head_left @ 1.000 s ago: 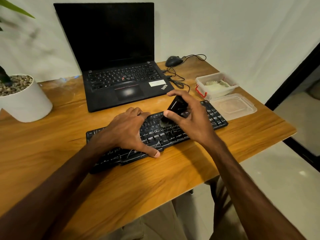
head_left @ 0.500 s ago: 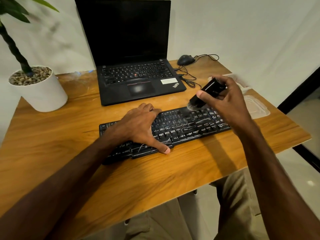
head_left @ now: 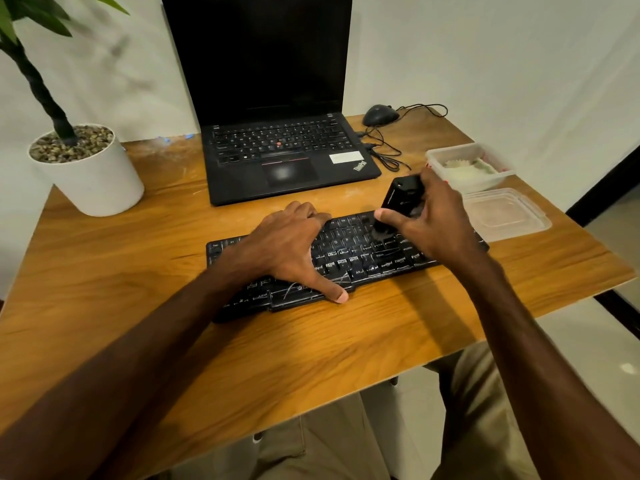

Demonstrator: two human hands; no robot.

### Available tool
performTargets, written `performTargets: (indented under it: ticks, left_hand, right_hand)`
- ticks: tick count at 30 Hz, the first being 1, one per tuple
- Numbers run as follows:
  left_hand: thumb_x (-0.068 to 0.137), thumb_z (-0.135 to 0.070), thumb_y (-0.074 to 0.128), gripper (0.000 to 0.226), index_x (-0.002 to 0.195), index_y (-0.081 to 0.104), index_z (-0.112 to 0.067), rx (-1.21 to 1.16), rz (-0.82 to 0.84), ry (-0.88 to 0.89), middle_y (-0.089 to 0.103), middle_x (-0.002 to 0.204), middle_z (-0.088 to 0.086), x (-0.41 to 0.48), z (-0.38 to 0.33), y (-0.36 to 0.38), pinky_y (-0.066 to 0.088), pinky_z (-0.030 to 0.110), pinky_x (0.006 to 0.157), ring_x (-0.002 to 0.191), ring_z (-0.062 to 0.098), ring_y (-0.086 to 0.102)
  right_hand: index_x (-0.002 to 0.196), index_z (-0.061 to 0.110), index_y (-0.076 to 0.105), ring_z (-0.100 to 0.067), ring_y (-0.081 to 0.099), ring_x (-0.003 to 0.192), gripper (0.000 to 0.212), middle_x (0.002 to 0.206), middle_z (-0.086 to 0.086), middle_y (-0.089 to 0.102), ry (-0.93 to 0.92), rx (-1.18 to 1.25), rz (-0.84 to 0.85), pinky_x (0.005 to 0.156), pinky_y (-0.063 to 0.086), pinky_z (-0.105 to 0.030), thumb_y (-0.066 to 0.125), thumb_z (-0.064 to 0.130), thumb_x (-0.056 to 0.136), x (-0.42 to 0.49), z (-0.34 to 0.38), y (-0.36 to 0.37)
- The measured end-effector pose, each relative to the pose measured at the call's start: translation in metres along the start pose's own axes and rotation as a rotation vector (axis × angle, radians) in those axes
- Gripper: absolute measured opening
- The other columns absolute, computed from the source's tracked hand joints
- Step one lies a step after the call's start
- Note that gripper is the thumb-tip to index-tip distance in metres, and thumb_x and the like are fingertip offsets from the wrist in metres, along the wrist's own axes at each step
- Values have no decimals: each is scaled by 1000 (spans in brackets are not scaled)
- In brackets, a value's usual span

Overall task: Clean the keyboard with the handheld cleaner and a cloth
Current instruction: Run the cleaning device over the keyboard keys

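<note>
A black keyboard [head_left: 349, 254] with scratched, dusty keys lies across the middle of the wooden desk [head_left: 311, 341]. My left hand [head_left: 287, 247] rests on its left half, fingers curved over the far edge and thumb stretched along the front edge. My right hand [head_left: 433, 220] grips the black handheld cleaner [head_left: 400, 199], held nearly upright with its brush end down on the keys of the right half. A white cloth [head_left: 464, 169] lies folded inside an open plastic box at the right.
An open black laptop [head_left: 277, 147] stands just behind the keyboard. A wired mouse [head_left: 380, 115] and its cable lie at the back right. The plastic box [head_left: 440, 155] and its lid [head_left: 505, 214] sit at the right edge. A white plant pot [head_left: 90, 174] stands at the left.
My right hand brought the cleaner from raised over the keyboard's far right end down and left onto the keys. My left hand kept its place on the keyboard. The camera view shifted.
</note>
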State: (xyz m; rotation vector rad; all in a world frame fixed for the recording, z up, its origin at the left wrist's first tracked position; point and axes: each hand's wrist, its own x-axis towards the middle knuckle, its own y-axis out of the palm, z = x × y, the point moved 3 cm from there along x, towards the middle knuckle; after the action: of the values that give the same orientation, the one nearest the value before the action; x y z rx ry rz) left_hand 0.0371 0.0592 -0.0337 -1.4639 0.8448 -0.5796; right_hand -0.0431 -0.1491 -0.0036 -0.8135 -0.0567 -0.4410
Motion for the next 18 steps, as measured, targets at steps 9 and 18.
performTargets:
  ticks: [9, 18]
  left_hand:
    - [47, -102, 58, 149, 163, 23, -15, 14, 6, 3, 41, 151, 6, -2, -1, 0, 41, 39, 107, 133, 21, 41]
    - [46, -102, 58, 150, 163, 22, -16, 1, 15, -5, 40, 152, 5, -1, 0, 0, 41, 40, 109, 133, 21, 40]
  right_hand:
    - [128, 14, 56, -18, 63, 110, 62, 121, -2, 67, 19, -68, -36, 87, 53, -29, 85, 37, 79, 5, -8, -10]
    - [128, 13, 56, -20, 63, 112, 62, 121, -5, 68, 59, -23, -67, 91, 54, -33, 85, 34, 78, 8, -21, -22]
